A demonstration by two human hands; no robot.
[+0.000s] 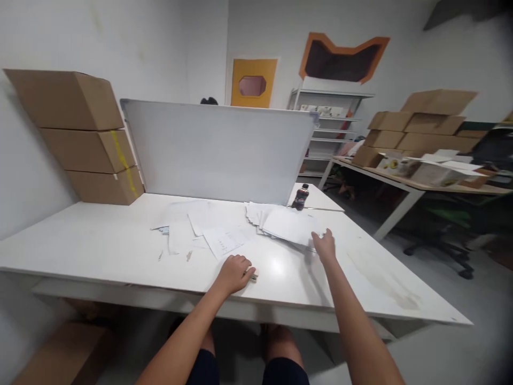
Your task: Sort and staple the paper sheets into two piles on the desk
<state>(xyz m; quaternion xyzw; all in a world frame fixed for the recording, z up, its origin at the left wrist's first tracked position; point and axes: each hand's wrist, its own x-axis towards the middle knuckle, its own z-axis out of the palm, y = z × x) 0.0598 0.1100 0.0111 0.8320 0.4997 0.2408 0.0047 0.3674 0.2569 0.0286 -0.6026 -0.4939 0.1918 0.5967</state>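
Near the table's front edge, my left hand (235, 274) is closed around a small pale object (253, 276) with a darker, metal-looking part; its kind is unclear. Farther right, my right hand (324, 245) reaches to the right edge of a stack of white papers (286, 224), thumb and fingers apart. Whether its fingertips touch the sheets is hard to see. Ahead of my left hand lies a printed sheet (225, 240), beside other loose papers (180, 235). Two small slim pieces, one brownish (188, 256) and one greyish (160, 255), rest on the tabletop to the left.
A whiteboard (224, 152) stands across the back of the white table (100, 246). Stacked cardboard boxes (100, 149) rise at the left. A dark drink bottle (300, 197) stands behind the papers. Another table (401, 179) with boxes is at right.
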